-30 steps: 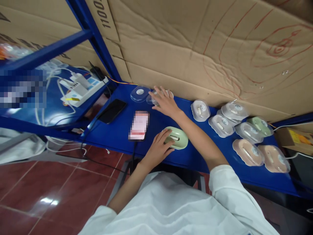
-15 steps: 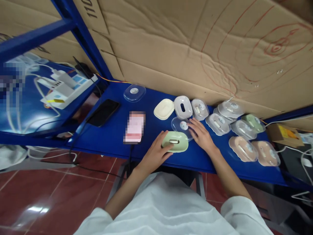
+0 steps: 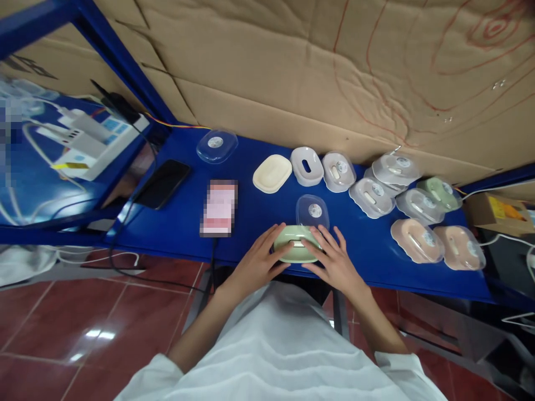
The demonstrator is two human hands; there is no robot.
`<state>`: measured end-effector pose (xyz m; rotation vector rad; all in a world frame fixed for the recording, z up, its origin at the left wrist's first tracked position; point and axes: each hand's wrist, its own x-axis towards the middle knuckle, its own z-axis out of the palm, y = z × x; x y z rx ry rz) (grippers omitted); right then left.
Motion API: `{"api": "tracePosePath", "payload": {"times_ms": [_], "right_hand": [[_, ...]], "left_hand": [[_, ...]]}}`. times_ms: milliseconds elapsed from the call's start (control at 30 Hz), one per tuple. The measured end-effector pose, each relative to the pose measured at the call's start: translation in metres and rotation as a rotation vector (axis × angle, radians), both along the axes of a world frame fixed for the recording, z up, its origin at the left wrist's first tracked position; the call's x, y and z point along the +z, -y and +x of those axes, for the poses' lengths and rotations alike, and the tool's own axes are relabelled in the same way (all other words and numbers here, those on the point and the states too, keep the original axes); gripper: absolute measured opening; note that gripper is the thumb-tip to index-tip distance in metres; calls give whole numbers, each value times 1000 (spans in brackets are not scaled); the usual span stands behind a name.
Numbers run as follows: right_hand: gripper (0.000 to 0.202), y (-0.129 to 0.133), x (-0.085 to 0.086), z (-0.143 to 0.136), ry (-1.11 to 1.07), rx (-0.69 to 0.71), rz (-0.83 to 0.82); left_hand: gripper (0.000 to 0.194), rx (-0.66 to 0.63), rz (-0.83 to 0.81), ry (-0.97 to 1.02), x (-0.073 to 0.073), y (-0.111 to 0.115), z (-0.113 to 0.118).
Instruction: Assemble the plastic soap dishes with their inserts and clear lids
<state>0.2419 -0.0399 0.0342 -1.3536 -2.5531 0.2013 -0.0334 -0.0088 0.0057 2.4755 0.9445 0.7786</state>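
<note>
A green plastic soap box (image 3: 295,233) with a white piece in its middle slot lies at the table's front edge. My left hand (image 3: 256,259) grips its left end, thumb across the top. On the other end is my right hand (image 3: 335,260), fingers over the rim and thumb beneath. Just behind the box, close to my right fingertips, lies a clear lid (image 3: 313,209) with a round sticker. Farther back are a cream oval tray (image 3: 272,174) and a grey-white box (image 3: 307,167) with a dark slot.
Several lidded boxes in grey, peach and green, such as a peach one (image 3: 418,239), stand to the right. A lit phone (image 3: 219,208), a black phone (image 3: 163,184) and another clear lid (image 3: 217,146) lie left. A cardboard wall (image 3: 259,78) closes off the back.
My right hand has left the clear lid and come down onto the green box's right end. The lid now lies turned behind the box. My left hand has kept its hold.
</note>
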Motion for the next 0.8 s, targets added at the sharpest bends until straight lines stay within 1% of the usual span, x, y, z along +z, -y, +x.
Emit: {"api": "tracePosePath", "payload": {"times_ms": [67,133,200,233,267,333,400,433,467,500,567,600,700,767,800], "right_hand": [[58,1,-10,0,18,-35,48],[58,1,-16,5,2,-30,46],[54,0,-17,11,-99,-33,36],[51,-1,-17,14,-180,-66,44],[48,-3,-17,17,-261,-127,65],[46,-8,-17,24,-357,-321,126],[53,-15,-16,33,-319,-502,164],[58,-19,-15,37,-273,-553,169],[59,-21,-14,41,-233,-573,165],[55,-24,-13,45,-216,-569,156],[42,-26,-9,49,-242,-537,150],[39,-26,-8,49,-253,-516,148],[43,-26,-6,44,-199,-430,82],[47,-29,-7,40,-143,-370,2],[47,-31,-8,39,-135,-365,-25]], "left_hand": [[58,3,-4,4,1,0,1],[58,-2,-22,15,2,1,2],[59,-6,-53,32,5,2,2],[59,-6,-74,41,6,2,1],[58,-6,-94,50,8,2,0],[57,0,-135,57,12,3,-3],[58,10,-185,53,15,3,-5],[61,17,-220,50,15,3,-6],[65,26,-259,50,14,2,-6],[70,38,-302,54,13,2,-6],[81,63,-372,79,10,0,-2],[87,72,-394,92,9,-1,0],[95,81,-417,109,9,-4,7],[94,75,-423,102,11,-5,8],[93,75,-426,94,13,-5,6]]}}
